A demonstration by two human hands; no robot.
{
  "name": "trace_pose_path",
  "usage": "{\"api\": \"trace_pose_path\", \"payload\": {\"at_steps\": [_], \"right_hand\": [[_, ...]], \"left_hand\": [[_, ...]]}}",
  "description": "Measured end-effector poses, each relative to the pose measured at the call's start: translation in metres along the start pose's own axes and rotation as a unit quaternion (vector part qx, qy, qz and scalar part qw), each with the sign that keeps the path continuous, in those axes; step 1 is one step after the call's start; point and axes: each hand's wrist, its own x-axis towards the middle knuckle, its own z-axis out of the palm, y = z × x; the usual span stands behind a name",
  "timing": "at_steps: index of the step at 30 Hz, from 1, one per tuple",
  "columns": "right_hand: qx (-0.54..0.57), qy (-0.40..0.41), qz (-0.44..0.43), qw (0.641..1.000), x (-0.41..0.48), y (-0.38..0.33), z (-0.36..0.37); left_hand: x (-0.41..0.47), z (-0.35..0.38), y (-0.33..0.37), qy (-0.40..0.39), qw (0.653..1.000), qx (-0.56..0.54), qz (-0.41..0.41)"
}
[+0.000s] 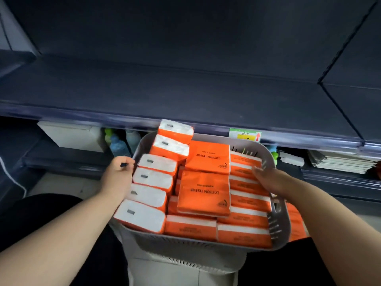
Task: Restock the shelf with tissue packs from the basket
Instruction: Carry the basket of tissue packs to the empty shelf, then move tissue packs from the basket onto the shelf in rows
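Before the dark shelf, left fingers grip the basket rim; blurred right fingers lie straight on tissue packs.

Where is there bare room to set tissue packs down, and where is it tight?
The dark shelf board above the basket is bare from its back wall to the front lip with the price tag. Crowded: the lower shelf holds a white box, bottles and papers; the basket is packed full.

Orange tissue packs with white ends and black lettering fill a grey basket; the shelf is dark blue-grey.
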Motion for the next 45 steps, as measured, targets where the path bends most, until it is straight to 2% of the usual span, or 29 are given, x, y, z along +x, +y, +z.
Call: {"api": "trace_pose_path", "payload": {"at_steps": [3,8,15,18,21,29,33,36,43,45], "right_hand": [[-0.018,0.038,0.03,0.999,-0.005,-0.004,0.004],[-0.071,0.113,0.054,0.99,-0.007,-0.004,0.019],[-0.169,0.075,0.01,0.983,0.001,0.003,0.015],[-0.143,0.084,-0.017,0.986,0.01,0.0,0.012],[-0.192,0.07,0.012,0.979,0.018,-0.002,0.002],[-0.194,0.099,-0.002,0.976,0.014,0.003,0.007],[-0.195,0.109,-0.012,0.975,0.001,-0.004,0.01],[-0.184,0.118,-0.018,0.976,-0.012,-0.006,0.015],[-0.141,0.096,-0.047,0.984,-0.022,0.006,0.009],[-0.179,0.102,-0.054,0.977,-0.028,0.01,0.01]], "left_hand": [[-0.006,-0.005,-0.001,-0.003,1.0,-0.012,0.016],[-0.004,-0.011,-0.001,-0.03,1.0,0.003,-0.003],[0.024,0.001,0.011,-0.083,0.993,0.056,0.062],[0.03,0.01,0.005,-0.09,0.995,0.022,0.024],[0.028,0.009,0.004,-0.099,0.995,-0.01,-0.01],[0.034,0.008,-0.004,-0.112,0.993,-0.024,0.007],[0.046,0.005,0.006,-0.161,0.981,0.09,0.059],[0.051,0.003,0.009,-0.155,0.975,0.144,0.069],[0.033,-0.001,0.003,-0.134,0.983,0.085,0.087],[0.029,-0.002,0.006,-0.143,0.983,0.077,0.081]]}}
